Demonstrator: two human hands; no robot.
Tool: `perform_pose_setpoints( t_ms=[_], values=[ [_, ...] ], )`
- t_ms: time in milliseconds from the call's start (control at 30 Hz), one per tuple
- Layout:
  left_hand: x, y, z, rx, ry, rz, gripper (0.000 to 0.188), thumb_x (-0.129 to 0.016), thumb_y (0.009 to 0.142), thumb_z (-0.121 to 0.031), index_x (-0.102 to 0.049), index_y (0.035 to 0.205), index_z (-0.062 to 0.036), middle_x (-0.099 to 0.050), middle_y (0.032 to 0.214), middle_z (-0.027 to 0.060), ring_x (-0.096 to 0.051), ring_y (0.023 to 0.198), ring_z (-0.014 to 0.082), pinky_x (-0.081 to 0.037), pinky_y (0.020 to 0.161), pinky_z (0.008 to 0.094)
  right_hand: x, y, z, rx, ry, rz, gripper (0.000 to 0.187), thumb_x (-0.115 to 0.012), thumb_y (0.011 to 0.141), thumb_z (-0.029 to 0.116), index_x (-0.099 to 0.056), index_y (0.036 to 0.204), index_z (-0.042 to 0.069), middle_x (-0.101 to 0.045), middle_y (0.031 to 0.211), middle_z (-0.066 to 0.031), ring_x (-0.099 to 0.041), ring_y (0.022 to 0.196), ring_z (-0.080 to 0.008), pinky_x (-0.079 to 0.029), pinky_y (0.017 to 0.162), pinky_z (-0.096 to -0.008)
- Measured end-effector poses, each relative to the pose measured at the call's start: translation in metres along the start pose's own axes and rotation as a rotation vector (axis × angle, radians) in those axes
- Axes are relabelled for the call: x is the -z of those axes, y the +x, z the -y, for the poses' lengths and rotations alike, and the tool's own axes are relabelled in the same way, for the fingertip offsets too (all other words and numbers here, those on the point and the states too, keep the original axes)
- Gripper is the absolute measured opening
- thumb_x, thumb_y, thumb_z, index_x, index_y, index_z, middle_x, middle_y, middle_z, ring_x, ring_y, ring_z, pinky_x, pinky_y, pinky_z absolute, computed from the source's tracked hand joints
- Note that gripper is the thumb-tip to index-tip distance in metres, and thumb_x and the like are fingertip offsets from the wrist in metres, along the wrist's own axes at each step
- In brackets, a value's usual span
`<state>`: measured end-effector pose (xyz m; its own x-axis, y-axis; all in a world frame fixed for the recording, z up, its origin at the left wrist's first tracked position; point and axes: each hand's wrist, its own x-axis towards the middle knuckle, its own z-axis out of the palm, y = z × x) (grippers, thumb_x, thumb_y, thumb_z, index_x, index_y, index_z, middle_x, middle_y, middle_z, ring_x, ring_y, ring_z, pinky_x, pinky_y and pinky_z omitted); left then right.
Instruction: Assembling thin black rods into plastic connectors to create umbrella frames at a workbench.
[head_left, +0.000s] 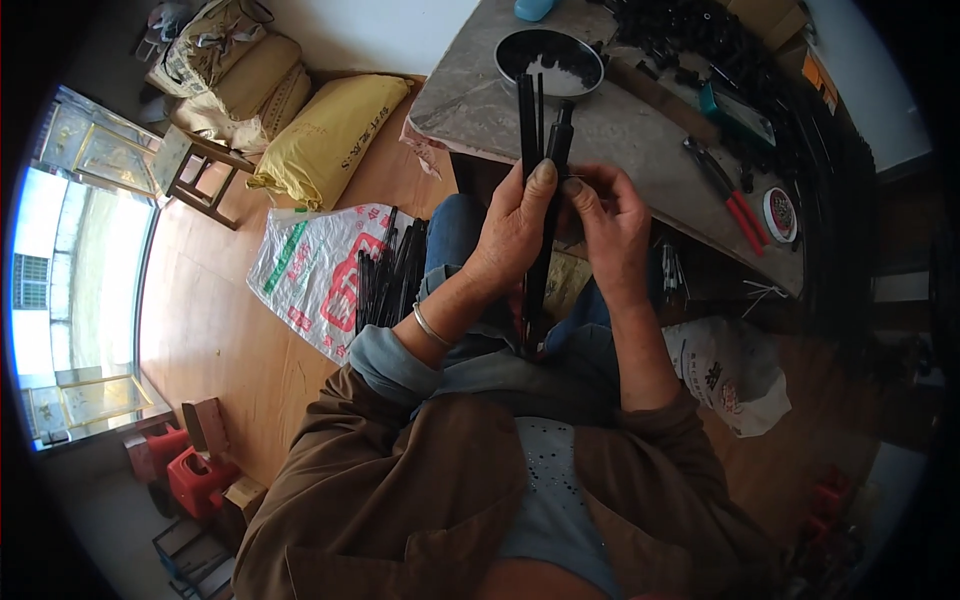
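Observation:
My left hand [510, 230] is closed round several black tubes [529, 125], held upright over my lap. One thicker black tube [561, 135] with a stepped end stands at their right, and their lower ends reach down between my knees. My right hand [612, 225] is beside it, thumb and forefinger pinched together against the thicker tube. A thin, pale sliver shows at those fingertips, too small to name. Just beyond the tube tips, a dark bowl [503, 68] with white powder in it stands on the grey table [465, 85].
On the table lie red-handled pliers [738, 208], a round tin of small bits [768, 210], a green box [712, 105] and heaped black parts [680, 30]. More black rods [395, 270] lie on a white plastic sack [300, 280] at left. Behind it are a yellow sack [335, 135] and wooden stool [205, 185].

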<state>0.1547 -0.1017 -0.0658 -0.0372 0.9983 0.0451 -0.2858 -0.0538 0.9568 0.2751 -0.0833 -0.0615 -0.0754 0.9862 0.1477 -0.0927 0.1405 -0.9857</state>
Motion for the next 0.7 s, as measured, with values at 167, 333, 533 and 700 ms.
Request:
perform_pose_setpoints(
  t_ms=[167,333,533,700],
  values=[
    [-0.003,-0.001,0.001,-0.033,0.009,0.018,0.039,-0.039,0.100,-0.038,-0.056,0.105,-0.0033,-0.054,0.074,-0.0015,-0.048,0.065,0.0061,-0.040,0.057,0.0210,0.003,-0.001,-0.008,0.027,0.144,0.040,0.015,-0.067,0.087,0.013,-0.059,0.093,0.002,-0.063,0.080,-0.0012,-0.056,0.065,-0.0061,-0.046,0.056,-0.0204],
    [-0.007,-0.001,0.004,-0.023,0.008,0.033,0.039,-0.040,0.100,-0.038,-0.056,0.107,-0.0032,-0.055,0.077,-0.0015,-0.049,0.067,0.0058,-0.040,0.057,0.0212,0.007,-0.002,-0.007,-0.194,0.321,0.021,0.011,-0.064,0.088,0.013,-0.059,0.090,0.003,-0.062,0.079,-0.0006,-0.057,0.067,-0.0066,-0.047,0.061,-0.0223],
    [-0.006,0.000,0.010,-0.006,-0.065,-0.015,0.039,-0.040,0.100,-0.039,-0.054,0.107,-0.0035,-0.054,0.081,-0.0007,-0.048,0.067,0.0063,-0.042,0.060,0.0217,0.015,-0.012,-0.003,-0.317,0.326,0.011,0.010,-0.061,0.091,0.014,-0.059,0.092,0.004,-0.062,0.080,-0.0020,-0.059,0.070,-0.0079,-0.050,0.067,-0.0227],
    [-0.011,-0.002,0.009,-0.028,0.016,0.006,0.039,-0.039,0.100,-0.040,-0.054,0.106,-0.0042,-0.052,0.079,-0.0017,-0.047,0.068,0.0063,-0.041,0.062,0.0218,0.017,-0.018,-0.002,-0.110,0.242,-0.003,0.013,-0.058,0.093,0.016,-0.058,0.093,0.003,-0.062,0.079,-0.0029,-0.060,0.069,-0.0089,-0.051,0.065,-0.0230]
  ],
)
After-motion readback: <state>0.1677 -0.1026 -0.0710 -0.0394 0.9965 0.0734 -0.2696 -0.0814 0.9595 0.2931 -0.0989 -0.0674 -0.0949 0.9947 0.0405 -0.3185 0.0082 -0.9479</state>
